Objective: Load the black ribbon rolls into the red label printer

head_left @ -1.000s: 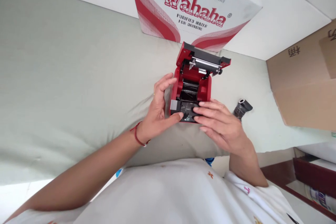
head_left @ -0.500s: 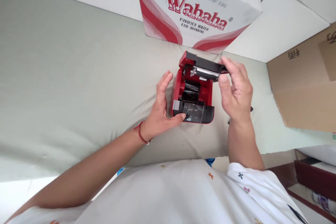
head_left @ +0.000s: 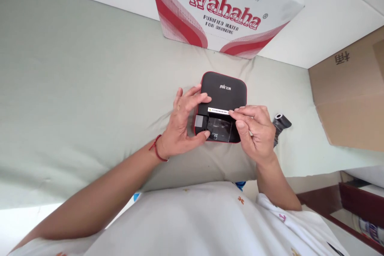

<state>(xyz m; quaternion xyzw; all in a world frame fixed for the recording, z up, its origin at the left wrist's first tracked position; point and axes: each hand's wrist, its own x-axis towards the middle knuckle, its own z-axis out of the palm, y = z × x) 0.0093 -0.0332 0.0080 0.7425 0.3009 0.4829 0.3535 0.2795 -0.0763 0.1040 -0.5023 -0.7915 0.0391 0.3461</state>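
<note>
A small printer (head_left: 223, 89) with a black lid and red body sits on a pale green cloth (head_left: 75, 108), its lid down. My left hand (head_left: 179, 129) wraps its left side, fingers on the lid and thumb at the front corner. My right hand (head_left: 255, 136) is curled at the front right, with fingertips pressing the lid's front edge by a white label (head_left: 218, 111) and the thumb below. Clear film (head_left: 219, 129) shows at the front slot.
A black roll core (head_left: 281, 122) lies just right of my right hand. A white and red Wahaha water carton (head_left: 225, 8) stands behind the printer. A brown cardboard box (head_left: 351, 96) is at the right, with a dark red shelf (head_left: 354, 204) below it.
The printer's lid was open, showing the red inside. My right hand went from the front up to the raised lid and brought it down; it is now closed. My left hand stayed on the side.
</note>
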